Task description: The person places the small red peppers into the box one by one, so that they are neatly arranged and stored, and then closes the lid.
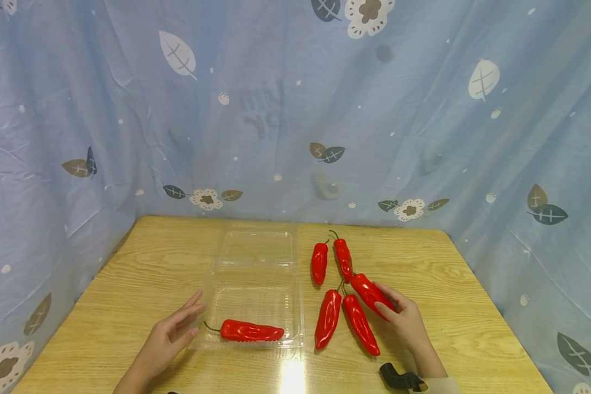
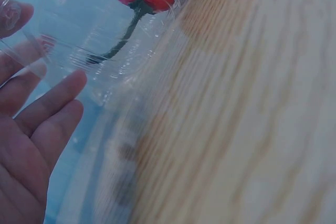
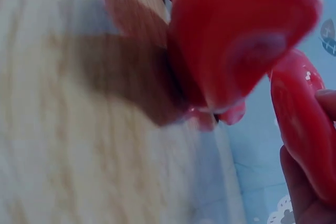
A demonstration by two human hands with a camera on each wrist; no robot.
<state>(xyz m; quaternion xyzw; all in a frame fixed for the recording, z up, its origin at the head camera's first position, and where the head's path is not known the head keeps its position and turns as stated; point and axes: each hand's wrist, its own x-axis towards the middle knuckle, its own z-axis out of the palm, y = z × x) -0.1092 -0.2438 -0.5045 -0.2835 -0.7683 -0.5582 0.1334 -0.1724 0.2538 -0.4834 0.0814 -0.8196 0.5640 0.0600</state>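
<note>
At the table's right, my right hand (image 1: pixel 404 317) holds a red pepper (image 1: pixel 369 290) between thumb and fingers. The right wrist view shows that pepper (image 3: pixel 302 119) against the fingers (image 3: pixel 302 192). Several other glossy red peppers lie just left of it, among them a long pepper (image 1: pixel 360 324) and another pepper (image 1: pixel 328 319) with dark green stems. To the left stands a clear plastic clamshell box (image 1: pixel 302 328), its lid folded back, with one red pepper (image 1: pixel 251 331) lying along its near side. My left hand (image 1: pixel 169 334) is beside the box's left edge, fingers extended, holding nothing.
A wood-grain table (image 1: pixel 148 262) carries everything. Behind it and along both sides hangs a blue curtain (image 1: pixel 256 109) with leaf and flower prints. Two further peppers, a short pepper (image 1: pixel 319 264) and a slimmer pepper (image 1: pixel 342 257), lie toward the back, right of the lid.
</note>
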